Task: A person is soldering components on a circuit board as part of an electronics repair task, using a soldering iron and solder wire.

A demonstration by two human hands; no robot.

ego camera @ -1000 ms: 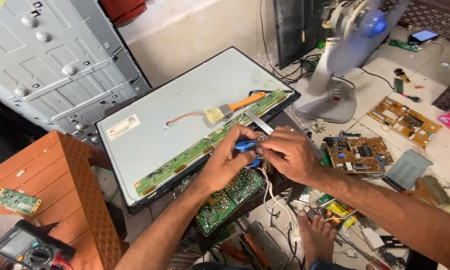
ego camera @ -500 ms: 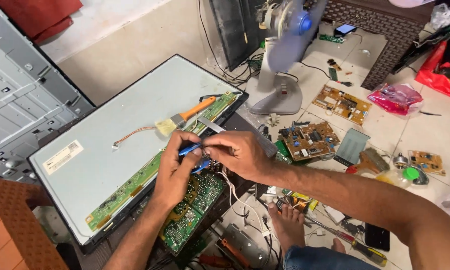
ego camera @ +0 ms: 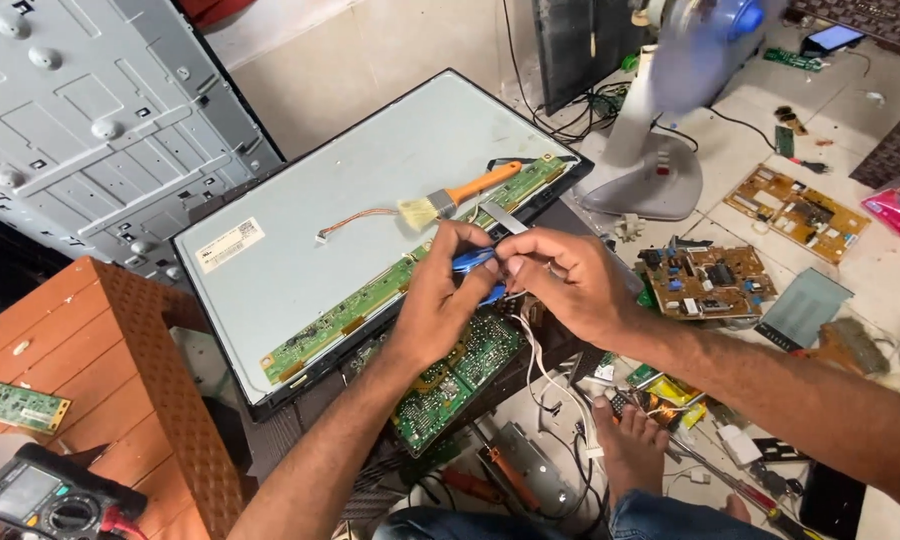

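A flat display panel lies face down, tilted, with a long green circuit strip along its near edge. Over that edge my left hand and my right hand meet, both gripping a small blue-handled tool. A flat ribbon cable rises just behind my fingers. Under my wrists sits a green circuit board with white wires running off it. An orange-handled brush rests on the panel beside my hands.
A grey metal back cover leans at the upper left. A white fan base stands at the upper right, with loose circuit boards on the floor. A multimeter lies on a wooden stool. My bare foot rests below.
The view has swung about between frames. My hands stay together at the panel's near edge on the blue tool, with only small finger shifts.
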